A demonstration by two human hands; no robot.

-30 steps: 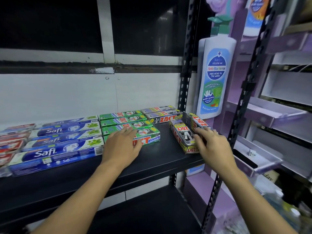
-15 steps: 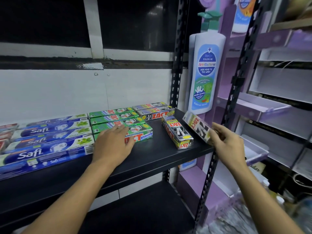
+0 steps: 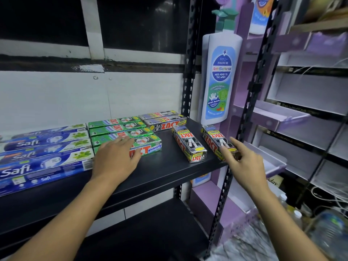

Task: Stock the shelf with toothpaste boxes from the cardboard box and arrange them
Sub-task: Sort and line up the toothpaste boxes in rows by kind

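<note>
My left hand [image 3: 114,159] rests flat on the front green Zact whitening box [image 3: 148,146], at the near end of a row of green Zact boxes [image 3: 116,127] on the black shelf [image 3: 169,168]. One silver Zact Smokers box [image 3: 188,144] lies alone, end toward me. To its right a second Zact Smokers box [image 3: 213,137] lies at the shelf's right edge, and my right hand [image 3: 243,162] pinches its near end between thumb and fingers. Two more silver Zact boxes [image 3: 163,121] lie at the back. The cardboard box is out of view.
Blue Safi toothpaste boxes [image 3: 43,162] fill the shelf's left part. A black slotted upright [image 3: 252,91] stands right of my right hand. Behind it hang a large body-wash bottle display [image 3: 220,78] and a purple cardboard stand [image 3: 282,117]. A lower black shelf [image 3: 150,232] sits below.
My right hand lifted one silver Zact Smokers box off the pair, carried it right and set it down at the shelf's right edge. The left hand stayed on the green boxes.
</note>
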